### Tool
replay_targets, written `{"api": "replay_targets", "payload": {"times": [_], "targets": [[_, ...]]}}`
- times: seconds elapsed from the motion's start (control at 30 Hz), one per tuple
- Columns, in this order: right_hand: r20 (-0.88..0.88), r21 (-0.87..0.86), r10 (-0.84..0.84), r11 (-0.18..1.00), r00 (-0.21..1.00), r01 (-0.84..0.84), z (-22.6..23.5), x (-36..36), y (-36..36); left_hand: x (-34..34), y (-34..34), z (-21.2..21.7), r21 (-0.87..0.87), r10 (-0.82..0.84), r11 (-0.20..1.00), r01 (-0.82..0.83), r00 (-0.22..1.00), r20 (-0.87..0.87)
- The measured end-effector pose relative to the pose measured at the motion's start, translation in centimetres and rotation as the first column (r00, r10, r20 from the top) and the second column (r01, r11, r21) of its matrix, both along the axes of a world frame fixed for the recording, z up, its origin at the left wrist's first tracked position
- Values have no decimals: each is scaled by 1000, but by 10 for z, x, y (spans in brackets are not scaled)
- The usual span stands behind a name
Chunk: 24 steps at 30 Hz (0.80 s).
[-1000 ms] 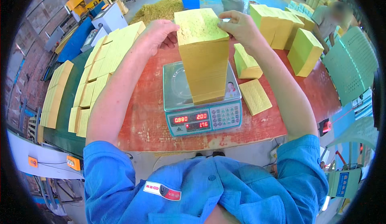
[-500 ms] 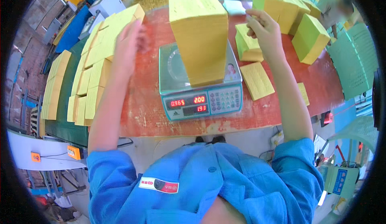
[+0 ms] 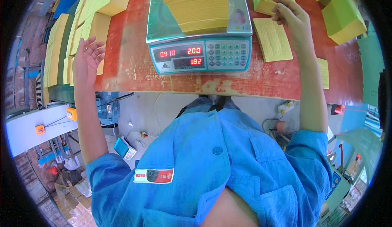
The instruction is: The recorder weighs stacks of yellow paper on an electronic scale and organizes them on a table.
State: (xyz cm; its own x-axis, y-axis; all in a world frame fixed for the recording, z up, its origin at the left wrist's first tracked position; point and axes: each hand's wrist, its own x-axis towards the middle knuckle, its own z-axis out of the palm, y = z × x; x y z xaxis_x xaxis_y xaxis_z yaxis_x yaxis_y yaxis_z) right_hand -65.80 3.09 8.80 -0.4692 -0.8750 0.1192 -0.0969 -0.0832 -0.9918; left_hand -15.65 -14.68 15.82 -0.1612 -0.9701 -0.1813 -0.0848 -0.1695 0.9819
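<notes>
A tall stack of yellow paper [image 3: 196, 6] stands on the metal pan of a digital scale [image 3: 200, 56] with lit red digits; its top is cut off by the upper edge. My left hand [image 3: 87, 59] is open, fingers apart and palm turned inward, nearest the rows of yellow paper stacks [image 3: 108, 2] on the left. My right hand [image 3: 293, 17] has its fingers curled with the thumb against them, by a small yellow paper stack [image 3: 267, 0] right of the scale. Whether something thin sits in that pinch is hidden. Below it lies a low yellow pile [image 3: 272, 39].
The red worn tabletop [image 3: 220, 82] ends just in front of my body. More yellow stacks [image 3: 343, 21] stand at the far right, and a small yellow piece [image 3: 323, 73] lies behind my right forearm. An orange switch box [image 3: 71, 113] sits at the left.
The view has tipped downward, so the scale appears higher. My left hand has swung outward to the left, away from the scale. The right hand stays near the small stack. The scale's digits have changed.
</notes>
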Motion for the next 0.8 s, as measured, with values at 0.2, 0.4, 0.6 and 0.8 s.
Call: {"api": "replay_targets", "payload": {"times": [0.2,0.4,0.6,0.8], "targets": [[-38,59,161,986,986,-159,-5,1,-31,-59,-5,44,-20,-124,992,125,991,51],[88,-25,305,952,948,-304,-3,14,-87,-132,-23,119,-109,-171,978,179,982,77],[239,-89,106,992,965,-87,-2,39,-149,-237,-44,141,21,-378,926,377,924,58],[-70,-142,95,984,993,-104,-28,75,-116,-225,-34,119,150,-504,863,483,797,334]]}}
